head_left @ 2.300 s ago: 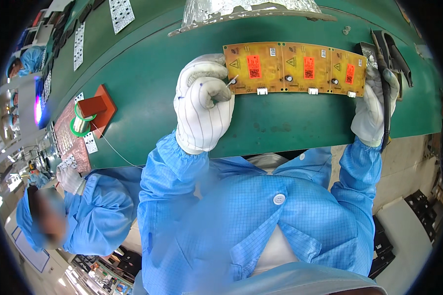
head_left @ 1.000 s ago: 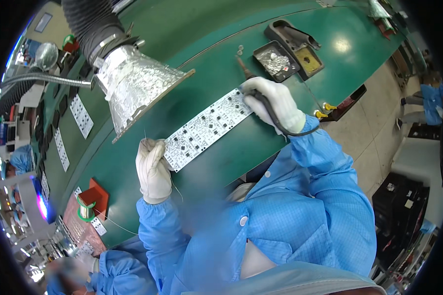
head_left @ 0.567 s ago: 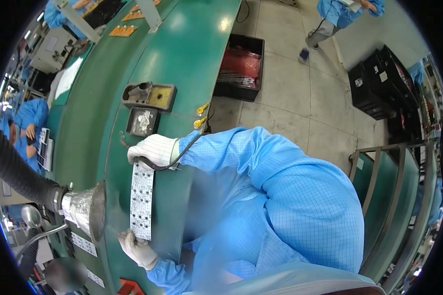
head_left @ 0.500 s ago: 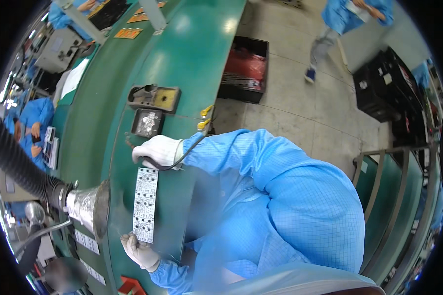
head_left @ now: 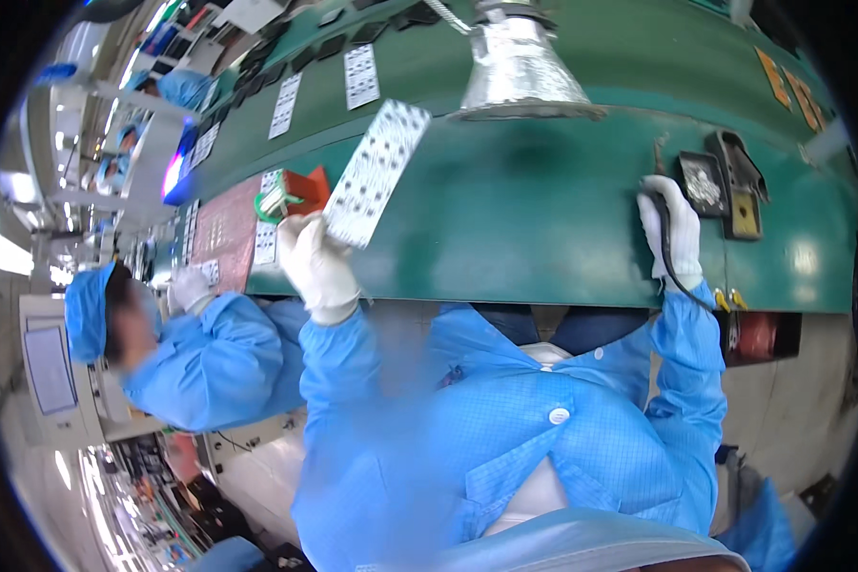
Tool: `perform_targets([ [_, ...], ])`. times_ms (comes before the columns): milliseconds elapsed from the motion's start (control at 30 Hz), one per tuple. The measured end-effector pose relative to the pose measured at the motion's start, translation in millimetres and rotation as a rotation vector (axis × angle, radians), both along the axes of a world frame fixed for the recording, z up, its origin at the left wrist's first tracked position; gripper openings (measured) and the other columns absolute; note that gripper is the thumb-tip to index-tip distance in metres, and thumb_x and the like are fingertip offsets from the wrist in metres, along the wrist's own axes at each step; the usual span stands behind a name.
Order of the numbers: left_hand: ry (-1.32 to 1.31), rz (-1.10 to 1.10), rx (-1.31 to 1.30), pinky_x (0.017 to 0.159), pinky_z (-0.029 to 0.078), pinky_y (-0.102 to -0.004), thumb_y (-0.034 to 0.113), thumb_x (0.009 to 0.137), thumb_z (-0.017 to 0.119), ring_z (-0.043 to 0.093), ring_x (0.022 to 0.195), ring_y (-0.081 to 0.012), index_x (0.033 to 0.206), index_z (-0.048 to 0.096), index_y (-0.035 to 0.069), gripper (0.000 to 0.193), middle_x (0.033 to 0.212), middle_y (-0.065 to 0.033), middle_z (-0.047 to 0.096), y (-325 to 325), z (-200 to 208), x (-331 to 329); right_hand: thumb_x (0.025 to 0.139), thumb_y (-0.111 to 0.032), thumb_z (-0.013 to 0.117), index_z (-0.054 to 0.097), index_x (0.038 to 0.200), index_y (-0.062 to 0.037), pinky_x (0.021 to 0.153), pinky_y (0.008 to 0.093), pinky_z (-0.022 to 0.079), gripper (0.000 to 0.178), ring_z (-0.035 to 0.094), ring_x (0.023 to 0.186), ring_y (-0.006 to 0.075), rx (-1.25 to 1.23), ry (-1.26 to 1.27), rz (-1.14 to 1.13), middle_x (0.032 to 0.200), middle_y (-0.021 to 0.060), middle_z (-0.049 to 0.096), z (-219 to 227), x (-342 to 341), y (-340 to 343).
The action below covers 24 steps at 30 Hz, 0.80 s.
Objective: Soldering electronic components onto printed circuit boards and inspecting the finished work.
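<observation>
Far left, co-worker in blue [head_left: 210, 362] at the green table [head_left: 534, 229]; wire spool [head_left: 273, 204] by red stand [head_left: 307, 188]; left hand [head_left: 316, 269], white glove, pinching white circuit board [head_left: 377, 176] at its lower end, board slanting up and right over the table; foil-covered hood [head_left: 524, 69] apart from it; right hand [head_left: 672, 229], gloved, fingers wrapped round soldering iron [head_left: 659, 157], tip away from body; just right, black tray [head_left: 708, 213] of silvery bits, then iron holder [head_left: 739, 183] with yellow sponge [head_left: 745, 218]
</observation>
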<state>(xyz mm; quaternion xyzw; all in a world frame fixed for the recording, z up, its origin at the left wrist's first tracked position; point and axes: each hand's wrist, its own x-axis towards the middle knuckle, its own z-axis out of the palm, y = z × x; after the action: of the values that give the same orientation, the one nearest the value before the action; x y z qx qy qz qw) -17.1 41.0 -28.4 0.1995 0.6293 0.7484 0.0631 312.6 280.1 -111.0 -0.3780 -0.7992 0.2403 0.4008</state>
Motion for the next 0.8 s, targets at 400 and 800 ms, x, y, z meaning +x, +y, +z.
perform_targets([
  [400,-0.228,-0.253,0.026,0.046,0.053,-0.03,0.001,0.085,0.049,0.062,0.061,-0.0237,0.101,0.042,0.0,0.018,0.086,-0.013,0.053,214,-47,-36,0.086,-0.003,0.062,0.06,0.102,-0.0042,0.057,0.029,0.048,0.016,0.059,0.059,0.0159,-0.003,0.005,-0.046,0.073,0.009,0.061,5,5,6],
  [800,0.473,-0.213,-0.484,0.062,0.048,-0.0322,0.012,0.075,0.062,0.057,0.068,-0.02,0.082,0.059,-0.004,0.017,0.078,-0.011,0.059,259,-111,-73,0.079,0.0,0.065,0.06,0.094,-0.0061,0.064,0.0358,0.051,0.016,0.064,0.075,0.0326,0.113,0.025,-0.006,0.082,0.0146,0.063,6,8,10],
])
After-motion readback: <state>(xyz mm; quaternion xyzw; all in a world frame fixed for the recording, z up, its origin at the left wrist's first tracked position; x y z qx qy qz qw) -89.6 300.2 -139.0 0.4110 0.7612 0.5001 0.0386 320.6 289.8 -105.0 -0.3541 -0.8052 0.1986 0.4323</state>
